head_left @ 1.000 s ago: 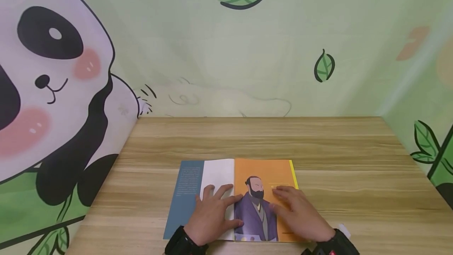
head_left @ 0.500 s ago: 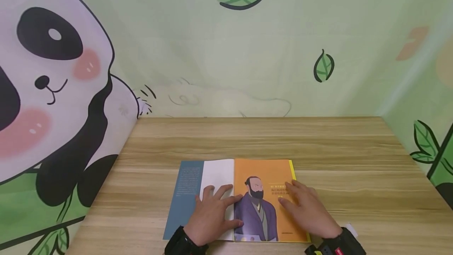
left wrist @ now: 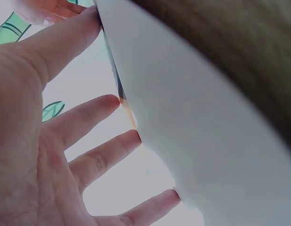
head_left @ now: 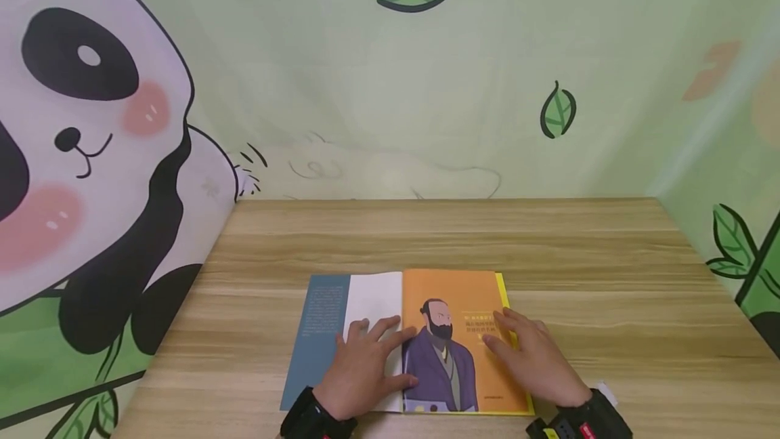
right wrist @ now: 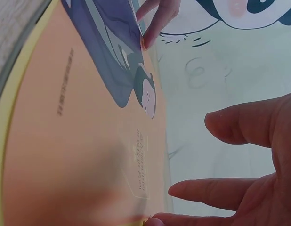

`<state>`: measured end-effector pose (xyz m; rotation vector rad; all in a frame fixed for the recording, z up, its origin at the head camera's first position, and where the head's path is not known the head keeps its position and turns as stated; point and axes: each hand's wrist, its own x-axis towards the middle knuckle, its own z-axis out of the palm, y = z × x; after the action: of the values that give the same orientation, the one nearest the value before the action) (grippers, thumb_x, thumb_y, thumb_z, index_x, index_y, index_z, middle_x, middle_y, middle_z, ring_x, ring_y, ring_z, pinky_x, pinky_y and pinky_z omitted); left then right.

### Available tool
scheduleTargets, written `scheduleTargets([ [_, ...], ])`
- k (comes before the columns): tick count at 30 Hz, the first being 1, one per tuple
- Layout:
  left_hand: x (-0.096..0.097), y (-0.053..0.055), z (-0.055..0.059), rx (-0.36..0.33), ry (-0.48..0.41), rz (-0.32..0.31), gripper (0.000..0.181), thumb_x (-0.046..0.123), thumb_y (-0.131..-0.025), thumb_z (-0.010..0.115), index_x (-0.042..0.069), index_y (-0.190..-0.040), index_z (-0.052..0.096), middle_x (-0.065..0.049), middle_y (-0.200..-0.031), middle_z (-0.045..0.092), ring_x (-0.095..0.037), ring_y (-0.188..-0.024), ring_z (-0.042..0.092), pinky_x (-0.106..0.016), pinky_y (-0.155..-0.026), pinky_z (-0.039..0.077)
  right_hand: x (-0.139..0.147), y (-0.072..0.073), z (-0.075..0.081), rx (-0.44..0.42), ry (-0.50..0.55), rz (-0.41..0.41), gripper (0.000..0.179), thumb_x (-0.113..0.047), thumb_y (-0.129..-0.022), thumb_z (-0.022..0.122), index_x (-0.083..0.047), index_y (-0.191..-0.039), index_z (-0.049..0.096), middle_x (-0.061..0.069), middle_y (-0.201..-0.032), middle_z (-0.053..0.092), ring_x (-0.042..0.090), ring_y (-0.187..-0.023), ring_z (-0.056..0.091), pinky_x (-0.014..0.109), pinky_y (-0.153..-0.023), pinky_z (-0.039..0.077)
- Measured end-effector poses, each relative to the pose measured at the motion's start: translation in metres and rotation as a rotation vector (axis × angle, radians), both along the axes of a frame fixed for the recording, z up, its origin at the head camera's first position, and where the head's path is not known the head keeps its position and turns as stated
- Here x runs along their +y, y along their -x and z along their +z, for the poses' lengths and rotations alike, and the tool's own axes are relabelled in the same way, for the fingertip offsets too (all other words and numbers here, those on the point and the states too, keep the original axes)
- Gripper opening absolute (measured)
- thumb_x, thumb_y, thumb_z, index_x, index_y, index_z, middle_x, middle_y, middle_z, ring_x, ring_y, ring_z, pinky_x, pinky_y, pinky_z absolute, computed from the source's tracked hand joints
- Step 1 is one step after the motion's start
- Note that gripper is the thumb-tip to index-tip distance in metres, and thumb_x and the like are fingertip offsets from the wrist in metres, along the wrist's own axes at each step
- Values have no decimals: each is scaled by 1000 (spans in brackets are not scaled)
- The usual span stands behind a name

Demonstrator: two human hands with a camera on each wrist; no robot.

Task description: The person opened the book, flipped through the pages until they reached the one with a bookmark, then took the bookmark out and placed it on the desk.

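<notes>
A picture book [head_left: 447, 290] lies open on the wooden table. Its right page is orange, with a bearded figure in a purple robe; on the left are a white page [head_left: 374, 293] and a blue flap [head_left: 323, 310]. My left hand [head_left: 362, 368] rests spread on the white page, with its index finger and thumb reaching over the fold. In the left wrist view, the fingertips [left wrist: 131, 136] press on the paper. My right hand [head_left: 539, 361] is at the orange page's right edge. The right wrist view shows its thumb [right wrist: 230, 127] straight and apart from the page, and one fingertip low at the edge.
A yellow strip [head_left: 504, 293] shows along the book's right side. The wooden table [head_left: 609, 276] runs back to a pale green wall cloth [head_left: 329, 53] printed with leaves and a large panda [head_left: 91, 120] on the left.
My right hand has slid right across the orange page to its edge, uncovering the printed text. The page's outer edge now sits slightly raised, with more yellow showing. The left hand has stayed put.
</notes>
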<state>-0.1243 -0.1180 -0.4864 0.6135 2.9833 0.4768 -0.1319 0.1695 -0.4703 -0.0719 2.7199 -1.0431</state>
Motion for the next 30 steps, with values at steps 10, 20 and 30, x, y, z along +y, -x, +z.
scheduleTargets([
  [10, -1, 2, 0, -22, -6, 9, 82, 62, -83, 78, 26, -152, 53, -2, -153, 56, -50, -129, 52, -84, -91, 41, -1, 0, 0, -16, 2, -18, 62, -35, -103, 62, 2, -151, 49, 26, -159, 43, 49, -143, 40, 70, -111, 37],
  [20, -1, 4, -4, -26, -1, 17, 85, 70, -82, 74, 26, -152, 54, 0, -153, 56, -52, -131, 52, -84, -91, 40, -1, 1, 2, -35, 59, -14, 59, -31, -105, 60, 3, -152, 48, 26, -157, 46, 51, -148, 36, 69, -116, 32],
  [30, 2, 3, -1, -72, 25, 52, 99, 81, -77, 69, 22, -154, 51, -1, -154, 55, -49, -134, 50, -82, -96, 40, -1, 2, 2, -23, 95, 7, 53, -19, -103, 60, 4, -150, 50, 25, -156, 48, 48, -147, 41, 66, -116, 35],
])
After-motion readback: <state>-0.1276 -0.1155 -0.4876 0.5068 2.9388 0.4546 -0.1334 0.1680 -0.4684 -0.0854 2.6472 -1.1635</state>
